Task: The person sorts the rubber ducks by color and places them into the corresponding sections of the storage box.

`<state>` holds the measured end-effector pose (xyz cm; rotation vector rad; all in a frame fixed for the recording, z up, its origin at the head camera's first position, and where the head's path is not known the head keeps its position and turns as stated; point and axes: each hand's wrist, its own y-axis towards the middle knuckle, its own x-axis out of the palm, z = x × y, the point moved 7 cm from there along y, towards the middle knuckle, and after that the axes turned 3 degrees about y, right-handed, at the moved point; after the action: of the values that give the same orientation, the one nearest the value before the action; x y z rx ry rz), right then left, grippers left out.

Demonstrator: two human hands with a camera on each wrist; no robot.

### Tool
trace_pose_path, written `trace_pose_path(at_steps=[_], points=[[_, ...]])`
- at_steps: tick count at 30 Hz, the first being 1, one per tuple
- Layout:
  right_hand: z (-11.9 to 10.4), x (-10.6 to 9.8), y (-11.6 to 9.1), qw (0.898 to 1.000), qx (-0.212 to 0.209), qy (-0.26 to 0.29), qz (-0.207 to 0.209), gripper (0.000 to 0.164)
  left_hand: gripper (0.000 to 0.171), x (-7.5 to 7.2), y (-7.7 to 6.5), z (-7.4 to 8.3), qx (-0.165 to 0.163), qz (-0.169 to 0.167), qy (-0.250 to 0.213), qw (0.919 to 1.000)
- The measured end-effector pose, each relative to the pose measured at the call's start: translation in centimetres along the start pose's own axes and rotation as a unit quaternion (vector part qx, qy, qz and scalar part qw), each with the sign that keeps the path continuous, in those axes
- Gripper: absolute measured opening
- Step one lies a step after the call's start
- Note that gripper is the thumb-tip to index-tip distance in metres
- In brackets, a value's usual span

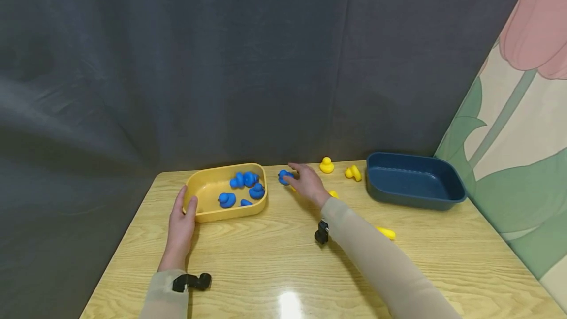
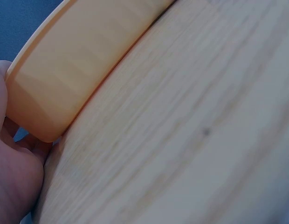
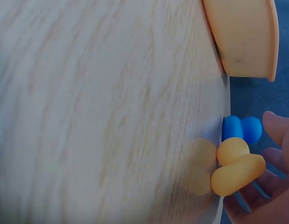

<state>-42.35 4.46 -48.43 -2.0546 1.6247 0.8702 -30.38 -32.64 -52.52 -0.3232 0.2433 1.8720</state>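
Observation:
My left hand (image 1: 180,225) grips the left end of a yellow tray (image 1: 231,215), thumb over the rim and fingers around the corner. In the left wrist view, the hand (image 2: 16,172) holds the tray's end wall (image 2: 65,79). Several blue toy ducks (image 1: 227,200) lie inside that tray. Just right of it, my right hand (image 1: 308,184) hovers with spread fingers over a blue duck (image 1: 284,177). From the right wrist, this blue duck (image 3: 233,128) shows near the hand's (image 3: 270,186) thumb tip, with a tipped yellow duck (image 3: 237,172) beside it.
A dark blue tray (image 1: 412,203) stands at the back right. Near it are an upright yellow duck (image 1: 327,165) and a tipped yellow duck (image 1: 353,173). Another yellow toy (image 1: 386,233) is partly hidden by the right sleeve (image 1: 376,255). A dark curtain (image 1: 283,63) hangs behind the table.

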Motion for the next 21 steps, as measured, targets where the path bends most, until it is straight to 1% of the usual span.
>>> trace_pose_path(at_steps=[5, 11, 16, 21], points=[[0.2, 0.5, 0.2, 1.000, 0.000, -0.010, -0.009, 0.063, 0.078, 0.0, 0.0, -0.2, 0.001, -0.001, 0.001, 1.0000], [0.4, 0.8, 0.4, 1.000, 0.005, -0.012, -0.009, 0.063, 0.079, 0.1, 0.2, -0.3, 0.000, -0.002, -0.002, 1.0000], [0.7, 1.3, 0.5, 1.000, 0.013, -0.026, -0.009, 0.064, 0.077, 0.0, 0.1, -0.3, 0.007, 0.000, 0.003, 1.0000], [0.7, 1.3, 0.5, 0.999, 0.010, -0.032, -0.004, 0.063, 0.077, 0.0, 0.2, -0.2, 0.013, 0.002, 0.004, 0.9999]])
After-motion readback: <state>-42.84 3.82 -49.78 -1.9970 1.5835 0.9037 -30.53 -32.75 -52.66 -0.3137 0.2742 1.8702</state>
